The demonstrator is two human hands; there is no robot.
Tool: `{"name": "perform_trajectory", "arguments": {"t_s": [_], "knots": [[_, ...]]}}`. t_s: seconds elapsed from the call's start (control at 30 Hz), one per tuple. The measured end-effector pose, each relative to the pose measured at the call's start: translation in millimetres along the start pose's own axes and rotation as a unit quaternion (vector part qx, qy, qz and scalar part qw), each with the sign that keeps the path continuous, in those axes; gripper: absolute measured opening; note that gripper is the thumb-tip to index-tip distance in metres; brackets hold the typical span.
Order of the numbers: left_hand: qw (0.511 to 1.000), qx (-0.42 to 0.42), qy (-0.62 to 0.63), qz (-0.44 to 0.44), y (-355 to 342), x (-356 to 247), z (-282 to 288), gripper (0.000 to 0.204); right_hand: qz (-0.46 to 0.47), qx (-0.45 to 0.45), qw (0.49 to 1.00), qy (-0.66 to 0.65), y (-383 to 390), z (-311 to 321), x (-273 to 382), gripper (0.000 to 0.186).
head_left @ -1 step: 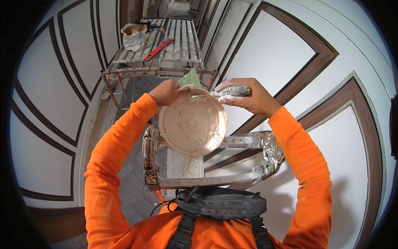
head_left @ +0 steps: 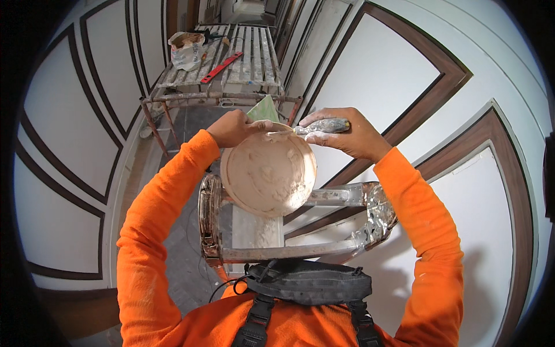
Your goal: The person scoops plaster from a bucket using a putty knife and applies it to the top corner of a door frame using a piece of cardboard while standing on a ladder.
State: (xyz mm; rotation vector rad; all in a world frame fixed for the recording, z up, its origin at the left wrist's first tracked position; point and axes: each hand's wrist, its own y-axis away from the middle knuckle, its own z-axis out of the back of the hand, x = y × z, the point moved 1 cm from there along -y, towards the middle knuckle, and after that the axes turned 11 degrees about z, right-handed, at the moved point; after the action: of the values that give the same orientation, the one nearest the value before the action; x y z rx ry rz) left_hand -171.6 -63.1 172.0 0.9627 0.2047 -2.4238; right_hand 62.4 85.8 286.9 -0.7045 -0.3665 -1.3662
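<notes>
My left hand (head_left: 237, 128) grips the far-left rim of a round container (head_left: 269, 176) of pale, smeared paste, beside a pale green flat piece (head_left: 264, 109); whether it grips that piece as well I cannot tell. My right hand (head_left: 341, 134) is closed around the paste-caked handle of a putty knife (head_left: 324, 126), whose blade lies across the container's far rim beside my left fingers. The container is above the top frame of a paint-splattered metal ladder (head_left: 289, 253); whether it rests on it is unclear.
A slatted scaffold platform (head_left: 251, 69) stands ahead in the corridor, carrying a red level (head_left: 222, 67) and a bag (head_left: 186, 55). Panelled white walls (head_left: 387, 58) flank both sides; dark flooring (head_left: 191, 124) shows below. A black harness bag (head_left: 309, 283) is at my chest.
</notes>
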Motion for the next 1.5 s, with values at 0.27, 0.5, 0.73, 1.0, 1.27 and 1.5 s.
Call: {"name": "perform_trajectory", "arguments": {"t_s": [0.27,0.5,0.73,1.0,1.27,1.5], "knots": [[0.992,-0.053,0.116,0.014,-4,34,-13,0.076,-0.116,-0.150,0.982,-0.007,65,-24,8,0.024],[0.992,-0.028,0.095,0.077,-19,45,-22,0.068,-0.212,-0.308,0.921,-0.110,93,-66,18,0.027],[0.997,0.017,-0.073,0.005,-21,73,-37,0.050,-0.176,-0.316,0.924,-0.125,83,-92,40,0.025],[0.999,0.035,-0.028,0.030,-12,68,-37,0.048,-0.079,-0.242,0.963,-0.089,34,-88,30,0.022],[0.997,0.014,-0.076,-0.025,-16,71,-37,0.044,0.001,-0.001,0.998,0.064,25,-65,38,0.027],[0.995,-0.009,-0.071,-0.068,-15,75,-36,0.049,0.064,-0.024,0.995,0.075,-28,-58,39,0.027]]}}
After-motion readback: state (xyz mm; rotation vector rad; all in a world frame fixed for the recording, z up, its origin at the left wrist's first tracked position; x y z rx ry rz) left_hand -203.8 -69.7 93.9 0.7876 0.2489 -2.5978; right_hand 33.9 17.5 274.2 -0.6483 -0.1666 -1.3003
